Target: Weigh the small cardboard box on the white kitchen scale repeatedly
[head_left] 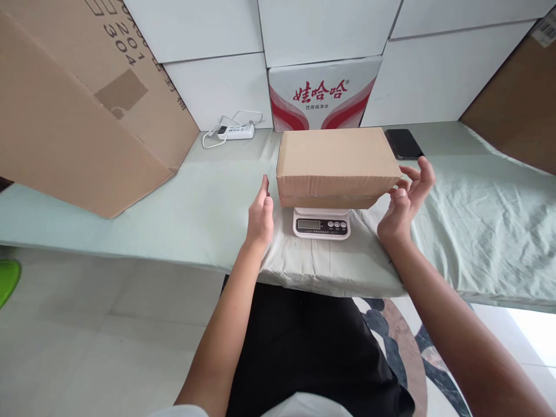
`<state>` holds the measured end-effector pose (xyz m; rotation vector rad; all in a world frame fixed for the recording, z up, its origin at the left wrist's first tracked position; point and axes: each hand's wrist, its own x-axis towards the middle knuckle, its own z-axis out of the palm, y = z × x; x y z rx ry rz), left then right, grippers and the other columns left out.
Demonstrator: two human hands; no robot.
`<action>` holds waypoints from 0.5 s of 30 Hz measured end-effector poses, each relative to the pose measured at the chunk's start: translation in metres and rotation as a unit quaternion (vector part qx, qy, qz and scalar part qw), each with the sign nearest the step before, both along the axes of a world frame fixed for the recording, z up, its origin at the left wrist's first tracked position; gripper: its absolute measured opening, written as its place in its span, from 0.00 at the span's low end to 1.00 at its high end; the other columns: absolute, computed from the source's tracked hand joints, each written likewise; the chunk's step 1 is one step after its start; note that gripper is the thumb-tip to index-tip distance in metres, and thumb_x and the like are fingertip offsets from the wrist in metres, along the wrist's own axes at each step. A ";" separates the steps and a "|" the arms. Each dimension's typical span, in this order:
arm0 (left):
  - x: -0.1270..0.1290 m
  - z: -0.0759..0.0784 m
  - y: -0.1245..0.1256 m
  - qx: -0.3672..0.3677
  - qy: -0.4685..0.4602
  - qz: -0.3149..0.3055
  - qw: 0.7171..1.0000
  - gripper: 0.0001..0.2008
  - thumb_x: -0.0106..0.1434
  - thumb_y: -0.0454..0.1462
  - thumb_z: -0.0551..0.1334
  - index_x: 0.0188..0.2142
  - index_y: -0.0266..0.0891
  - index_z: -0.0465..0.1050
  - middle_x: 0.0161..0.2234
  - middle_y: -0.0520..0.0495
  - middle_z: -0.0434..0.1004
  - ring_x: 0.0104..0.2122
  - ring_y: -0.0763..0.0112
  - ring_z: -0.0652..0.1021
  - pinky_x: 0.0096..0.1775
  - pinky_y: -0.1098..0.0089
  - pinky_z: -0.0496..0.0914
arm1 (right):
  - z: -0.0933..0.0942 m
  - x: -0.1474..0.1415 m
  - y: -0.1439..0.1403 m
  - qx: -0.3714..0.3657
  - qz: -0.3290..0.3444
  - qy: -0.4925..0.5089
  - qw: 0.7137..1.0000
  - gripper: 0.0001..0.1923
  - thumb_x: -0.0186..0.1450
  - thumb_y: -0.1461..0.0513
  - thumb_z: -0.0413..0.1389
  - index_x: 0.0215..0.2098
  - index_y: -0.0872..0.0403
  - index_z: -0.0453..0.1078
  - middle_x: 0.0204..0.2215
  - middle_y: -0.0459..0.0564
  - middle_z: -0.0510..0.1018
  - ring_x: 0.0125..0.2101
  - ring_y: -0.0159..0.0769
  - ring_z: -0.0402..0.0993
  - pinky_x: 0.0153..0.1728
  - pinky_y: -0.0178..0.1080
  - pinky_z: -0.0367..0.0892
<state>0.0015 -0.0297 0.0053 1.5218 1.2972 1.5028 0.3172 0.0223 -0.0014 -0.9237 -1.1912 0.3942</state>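
A closed brown cardboard box (339,153) rests on top of a small white digital kitchen scale (321,231), covering its weighing platform. The scale's display and several buttons show in front of the box. Just left of the box, my left hand (261,217) is upright with its fingers stretched out, a small gap from the cardboard. At the box's right end, my right hand (403,202) has its fingers spread and curved; the fingertips are close to the box corner, and I cannot tell whether they touch it. Neither hand grips anything.
The table has a pale green cloth (208,202). Behind the box stand a white-and-red carton (324,92) and stacked white boxes (217,87). A black phone (403,143) lies right, a white power strip with cable (237,132) left. Large brown cartons (108,127) flank both sides.
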 end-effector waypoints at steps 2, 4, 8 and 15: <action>0.000 0.000 0.000 -0.010 -0.021 0.013 1.000 0.44 0.76 0.68 0.48 0.80 0.49 0.59 0.83 0.44 0.55 0.83 0.55 0.58 0.82 0.54 0.58 | 0.001 0.001 0.002 0.024 -0.010 0.040 0.999 0.36 0.64 0.38 0.60 0.68 0.32 0.67 0.60 0.53 0.74 0.51 0.53 0.76 0.49 0.60 0.76; 0.001 0.000 0.000 -0.016 -0.039 0.019 0.999 0.44 0.75 0.68 0.48 0.79 0.48 0.60 0.83 0.43 0.56 0.83 0.54 0.59 0.81 0.54 0.60 | 0.001 0.001 0.004 0.034 -0.012 0.065 0.997 0.32 0.65 0.41 0.59 0.66 0.33 0.69 0.54 0.52 0.77 0.46 0.49 0.78 0.45 0.56 0.76; 0.001 0.000 0.000 -0.016 -0.052 0.014 0.998 0.45 0.75 0.69 0.48 0.79 0.48 0.62 0.83 0.43 0.58 0.82 0.53 0.61 0.80 0.53 0.61 | 0.002 0.002 0.007 0.018 -0.030 0.065 0.997 0.29 0.66 0.40 0.56 0.62 0.36 0.70 0.48 0.50 0.77 0.44 0.46 0.81 0.42 0.52 0.79; 0.001 -0.001 0.000 -0.013 -0.034 0.015 0.999 0.44 0.75 0.68 0.49 0.79 0.47 0.62 0.82 0.42 0.59 0.82 0.54 0.61 0.81 0.53 0.59 | 0.006 -0.001 0.004 0.012 -0.023 0.082 0.996 0.27 0.65 0.41 0.58 0.58 0.40 0.75 0.45 0.48 0.77 0.41 0.42 0.80 0.40 0.48 0.77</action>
